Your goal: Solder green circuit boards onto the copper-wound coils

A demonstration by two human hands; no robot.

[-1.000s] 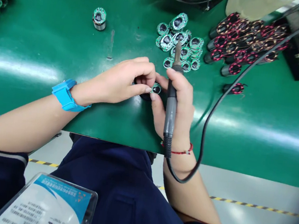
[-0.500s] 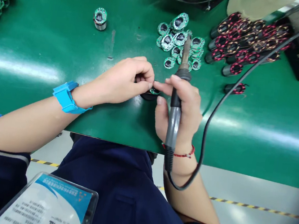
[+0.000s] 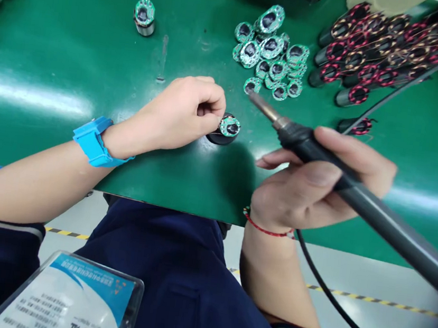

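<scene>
My right hand (image 3: 320,182) grips a soldering iron (image 3: 374,201) by its dark handle. The metal tip slants up and left, ending in the view near the lowest boards of the pile. Fingers of my left hand (image 3: 193,110) are pinched together at the left edge of a small round green circuit board (image 3: 230,126); whatever is between them is too small to make out. This board has a dark centre and sits on a round black base (image 3: 222,139) on the green table. A thin wire shows beside the fingertips.
Several round green boards (image 3: 272,47) are piled beyond my hands. At the back right stand several dark cylinders with red and copper windings (image 3: 357,96). One board-topped metal cylinder (image 3: 144,16) stands alone at the back left. The iron's black cable (image 3: 346,302) loops at the right.
My right hand has drawn back to the right from the board, and the soldering iron has swung from upright to slanting left. The board is now uncovered. My left hand stays almost in place.
</scene>
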